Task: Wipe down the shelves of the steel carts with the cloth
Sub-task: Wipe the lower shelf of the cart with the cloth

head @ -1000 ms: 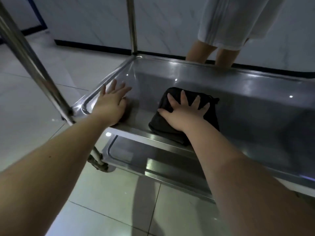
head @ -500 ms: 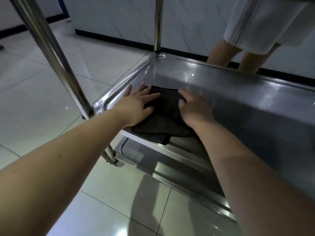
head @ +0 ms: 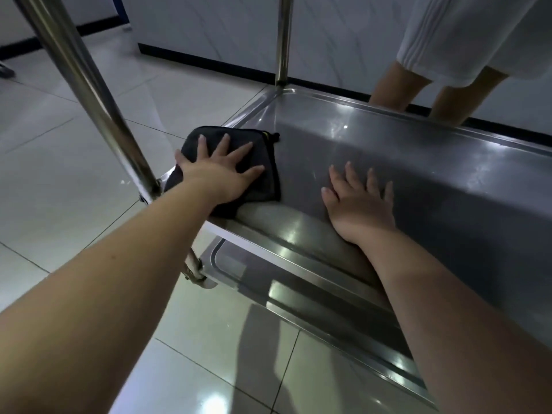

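A folded black cloth (head: 260,162) lies at the left end of the steel cart's middle shelf (head: 418,162). My left hand (head: 218,171) presses flat on the cloth with fingers spread. To its right, my right hand (head: 358,201) rests flat on the bare shelf surface with straight fingers, holding nothing. A lower shelf (head: 268,282) of the same cart shows beneath.
Two upright steel posts rise at the cart's left corners, one near (head: 89,94) and one far (head: 282,40). A person in white shorts (head: 466,37) stands just behind the cart's far side. Glossy tiled floor (head: 59,180) spreads to the left; a wall with dark skirting runs behind.
The cloth passed from under my right hand to under my left and slid to the shelf's left end. My right hand moved off it onto bare steel.
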`<state>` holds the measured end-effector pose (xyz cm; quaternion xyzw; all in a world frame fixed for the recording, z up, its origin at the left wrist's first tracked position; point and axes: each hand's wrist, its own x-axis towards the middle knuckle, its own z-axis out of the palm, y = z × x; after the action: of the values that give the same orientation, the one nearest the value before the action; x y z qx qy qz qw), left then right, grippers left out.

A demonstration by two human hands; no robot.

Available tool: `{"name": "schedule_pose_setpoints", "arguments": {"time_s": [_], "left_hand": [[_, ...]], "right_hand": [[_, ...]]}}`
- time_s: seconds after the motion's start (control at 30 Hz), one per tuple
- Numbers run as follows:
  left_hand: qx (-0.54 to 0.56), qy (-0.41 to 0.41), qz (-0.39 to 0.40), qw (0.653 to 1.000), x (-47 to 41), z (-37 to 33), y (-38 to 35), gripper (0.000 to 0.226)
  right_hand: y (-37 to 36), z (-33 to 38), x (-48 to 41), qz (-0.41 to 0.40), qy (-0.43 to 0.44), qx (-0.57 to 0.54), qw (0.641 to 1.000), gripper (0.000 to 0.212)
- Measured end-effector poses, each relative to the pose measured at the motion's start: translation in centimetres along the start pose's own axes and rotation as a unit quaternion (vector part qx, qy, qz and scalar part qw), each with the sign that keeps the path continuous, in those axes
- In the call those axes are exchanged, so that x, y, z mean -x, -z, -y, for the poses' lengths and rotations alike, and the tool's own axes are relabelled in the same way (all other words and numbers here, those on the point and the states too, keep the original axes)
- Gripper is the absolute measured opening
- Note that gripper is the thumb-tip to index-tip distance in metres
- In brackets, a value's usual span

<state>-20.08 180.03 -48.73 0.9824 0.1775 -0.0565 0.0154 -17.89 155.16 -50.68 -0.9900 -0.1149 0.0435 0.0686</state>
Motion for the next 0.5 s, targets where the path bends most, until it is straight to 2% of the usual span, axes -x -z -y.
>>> {"name": "schedule_pose_setpoints", "arguments": {"time_s": [0.17,0.27,0.37,0.43,0.5], "left_hand": [[0.018,-0.104,-0.015,0.994,-2.7,-5.9,0.2,0.065],[0.007,-0.193,-0.003,0.981,-3.0,-13.3,0.5,0.067],[-0.011,-0.264,0.027,0.964,-2.2,-18.7,0.6,0.068],[0.003,-0.277,0.021,0.961,-2.2,-19.0,0.5,0.068],[0.032,-0.273,-0.004,0.962,-2.5,-17.2,0.5,0.067]], "right_hand": [[0.1,0.4,0.3,-0.007,-0.015,-0.023,1.000,0.059],[0.7,0.2,0.5,-0.039,-0.031,-0.154,0.987,0.060],[1.5,-0.8,0.8,-0.098,-0.036,-0.295,0.950,0.056],[1.7,-1.4,1.0,-0.109,-0.042,-0.321,0.940,0.058],[1.7,-1.5,1.2,-0.106,-0.044,-0.299,0.947,0.060]]}}
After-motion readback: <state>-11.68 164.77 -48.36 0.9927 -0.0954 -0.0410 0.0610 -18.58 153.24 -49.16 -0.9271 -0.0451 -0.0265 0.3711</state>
